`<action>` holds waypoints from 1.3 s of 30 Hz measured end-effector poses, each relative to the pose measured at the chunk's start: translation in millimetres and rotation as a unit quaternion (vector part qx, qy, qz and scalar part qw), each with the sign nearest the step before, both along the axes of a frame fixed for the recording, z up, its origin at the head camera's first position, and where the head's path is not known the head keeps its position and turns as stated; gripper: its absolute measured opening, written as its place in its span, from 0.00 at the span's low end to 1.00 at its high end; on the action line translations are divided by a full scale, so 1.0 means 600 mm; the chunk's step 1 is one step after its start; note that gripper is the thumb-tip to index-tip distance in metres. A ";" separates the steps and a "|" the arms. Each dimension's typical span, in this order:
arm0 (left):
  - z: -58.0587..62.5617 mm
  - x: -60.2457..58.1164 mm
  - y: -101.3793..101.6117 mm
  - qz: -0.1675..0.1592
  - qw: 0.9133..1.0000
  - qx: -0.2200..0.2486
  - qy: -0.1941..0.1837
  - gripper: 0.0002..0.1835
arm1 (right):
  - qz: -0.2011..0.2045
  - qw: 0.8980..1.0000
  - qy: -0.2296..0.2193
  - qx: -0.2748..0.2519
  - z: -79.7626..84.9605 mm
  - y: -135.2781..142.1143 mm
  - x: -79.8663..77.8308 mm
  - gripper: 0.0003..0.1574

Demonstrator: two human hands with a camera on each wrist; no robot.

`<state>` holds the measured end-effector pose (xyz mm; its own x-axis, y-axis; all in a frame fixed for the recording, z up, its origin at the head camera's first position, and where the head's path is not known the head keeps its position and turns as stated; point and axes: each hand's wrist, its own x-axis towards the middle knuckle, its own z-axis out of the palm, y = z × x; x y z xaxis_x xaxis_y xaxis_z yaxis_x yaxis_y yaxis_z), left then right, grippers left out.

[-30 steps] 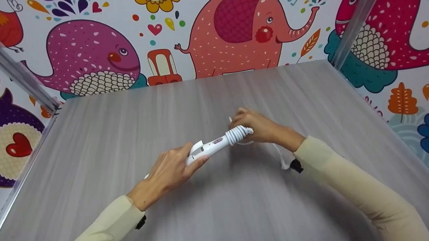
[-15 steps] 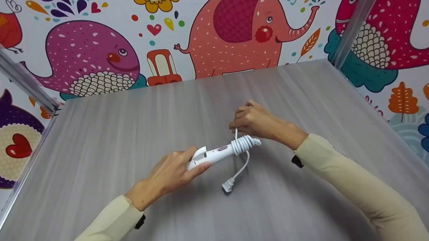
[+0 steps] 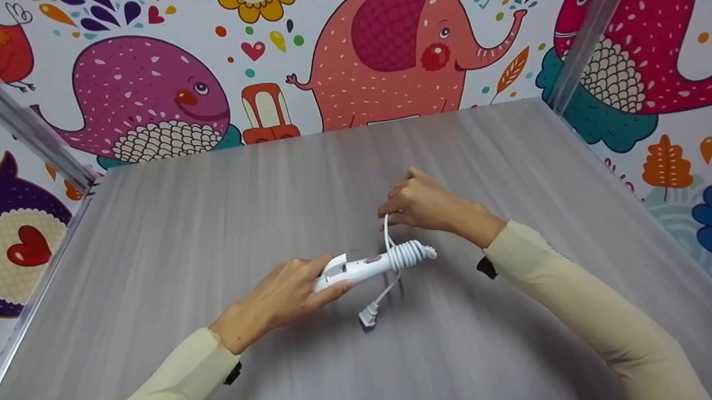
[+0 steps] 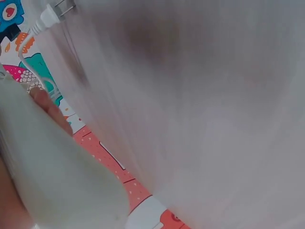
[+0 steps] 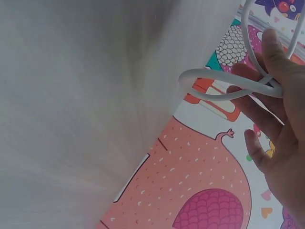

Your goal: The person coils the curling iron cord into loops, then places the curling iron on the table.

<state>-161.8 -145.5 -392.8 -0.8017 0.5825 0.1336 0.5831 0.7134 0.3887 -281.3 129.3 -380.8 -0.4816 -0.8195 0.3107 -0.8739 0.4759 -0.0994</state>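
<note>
In the head view my left hand grips a white curling iron by its barrel side, thumb along its underside. Its white cord is wound in several tight coils around the handle end. My right hand, beyond the coils, holds a raised stretch of cord between thumb and fingers. The right wrist view shows a loop of the cord standing out from the fingers. The white plug hangs below the iron; the left wrist view shows the plug with its prongs. The barrel is hidden under my left hand.
A grey wood-grain table lies beneath both hands. Walls with printed cartoon animals enclose its back and sides, with metal posts at the corners. A pale sleeve covers much of the left wrist view.
My right hand has moved from beside the coils to beyond them, drawing a stretch of cord up. The plug has swung from the right to below the iron. The iron has lowered slightly.
</note>
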 end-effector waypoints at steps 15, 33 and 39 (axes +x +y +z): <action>-0.014 0.003 -0.003 0.023 0.995 -0.081 0.048 0.22 | -0.004 0.998 -0.065 -0.021 0.015 -0.001 0.030 0.08; -0.002 -0.004 -0.012 0.046 0.986 -0.131 0.097 0.22 | -0.055 0.994 0.001 0.093 0.031 -0.002 0.072 0.03; 0.008 -0.003 -0.013 0.049 0.985 -0.141 0.083 0.23 | -0.072 0.991 0.021 0.111 0.033 -0.005 0.079 0.11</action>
<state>-163.6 -153.2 -388.0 -0.8365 0.5364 0.1116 0.5452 0.8352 0.0718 -234.1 126.3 -360.8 -0.5891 -0.7936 0.1524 -0.7963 0.6022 0.0575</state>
